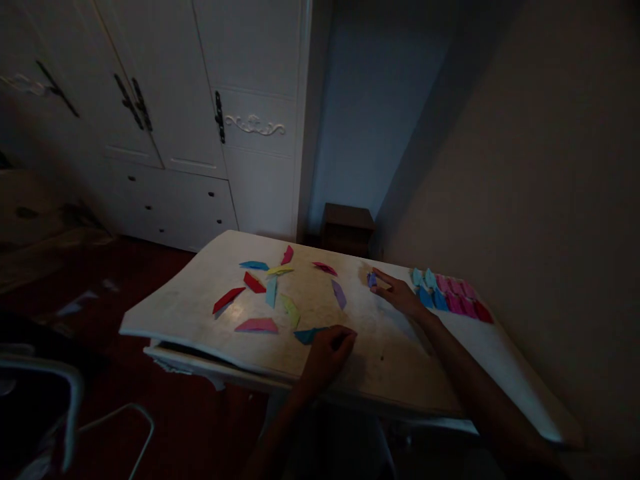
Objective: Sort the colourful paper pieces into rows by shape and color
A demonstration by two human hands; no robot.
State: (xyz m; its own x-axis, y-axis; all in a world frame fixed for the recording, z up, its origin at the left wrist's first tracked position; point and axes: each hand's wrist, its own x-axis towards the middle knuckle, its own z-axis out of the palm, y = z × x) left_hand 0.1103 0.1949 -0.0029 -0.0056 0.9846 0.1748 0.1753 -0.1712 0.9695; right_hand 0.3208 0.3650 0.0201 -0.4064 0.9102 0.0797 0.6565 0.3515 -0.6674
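My right hand [395,292] pinches a small purple folded paper piece [371,279] between thumb and fingers, just over the white table [385,380]. Closer to the front edge, my left hand [330,348] is curled with its fingertips together and nothing visible in them. A teal folded paper boat [307,335] lies by its knuckles, partly covered by the hand. Left of my hands, several boat-shaped paper pieces are spread out, among them a lavender one [339,293], a pink one [257,325], a yellow-green one [290,311] and a red one [228,301].
Two close rows of folded paper pieces, blue, pink and red [457,305], stand at the table's right by the wall. Behind is a white wardrobe [260,173] and a small brown cabinet [349,217]. A white metal frame [75,387] stands at lower left.
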